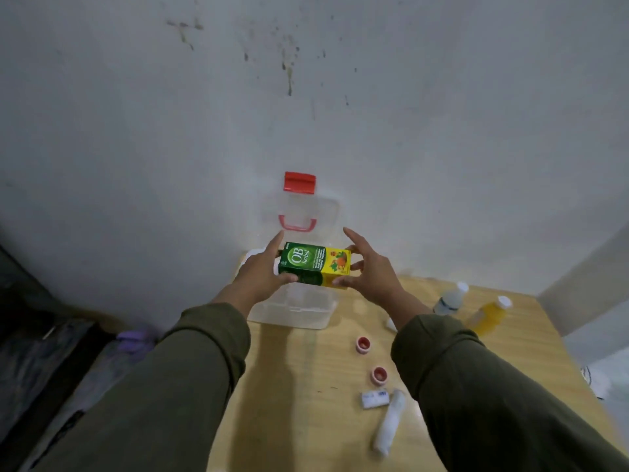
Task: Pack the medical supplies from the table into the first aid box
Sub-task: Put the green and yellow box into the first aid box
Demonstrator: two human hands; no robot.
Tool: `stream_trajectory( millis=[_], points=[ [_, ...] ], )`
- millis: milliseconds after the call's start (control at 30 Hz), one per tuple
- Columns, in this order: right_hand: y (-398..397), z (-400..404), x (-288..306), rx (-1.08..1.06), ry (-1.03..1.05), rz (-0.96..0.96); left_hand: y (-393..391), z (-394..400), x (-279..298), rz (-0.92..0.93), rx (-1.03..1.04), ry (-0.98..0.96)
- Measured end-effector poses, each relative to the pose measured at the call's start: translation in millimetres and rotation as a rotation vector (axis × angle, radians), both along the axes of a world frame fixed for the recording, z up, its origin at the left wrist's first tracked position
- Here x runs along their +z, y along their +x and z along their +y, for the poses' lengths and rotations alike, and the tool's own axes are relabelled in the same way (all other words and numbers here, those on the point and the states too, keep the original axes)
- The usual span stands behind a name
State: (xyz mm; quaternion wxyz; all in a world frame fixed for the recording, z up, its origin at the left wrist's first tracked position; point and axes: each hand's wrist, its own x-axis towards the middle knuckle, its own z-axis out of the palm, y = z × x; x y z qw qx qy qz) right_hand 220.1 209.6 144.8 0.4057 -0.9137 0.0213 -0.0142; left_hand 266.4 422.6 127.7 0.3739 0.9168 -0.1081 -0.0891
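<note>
Olive-green sleeves are filling the bottom of the view, both arms reaching forward over the pale wooden surface towards the wall. Between them, the left hand and the right hand are holding a green and yellow cardboard medicine carton printed "OB herbal", lying on its side and raised just above the clear plastic first aid box, whose transparent lid with a red handle and red clasp is standing open against the wall.

The step in hand appears to be placing this carton into the box; it is hovering over the opening, not yet inside. The next move likely calls for lowering it level, long side along the box, then releasing both ends together so it is lying flat and leaving room for the rest.

The left fingers are pressing on the green end, thumb underneath and index finger stretched along the top edge. The right fingers are spread wide, only the tips touching the yellow end, the index finger lifted clear; so the carton is being pinched between the two hands, not wrapped by either.

Waiting on the surface: two small red-capped pots, a small white roll, a long white wrapped bandage, a white-capped clear bottle and a white-capped yellow bottle.
</note>
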Motion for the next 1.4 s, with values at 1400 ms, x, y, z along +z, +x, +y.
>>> stream_trajectory(
  millis=[1400],
  points=[
    [62, -17, -11, 0.271, -0.494, 0.013, 18, 20, -64, 0.009, 0.103, 0.244]
  ],
)
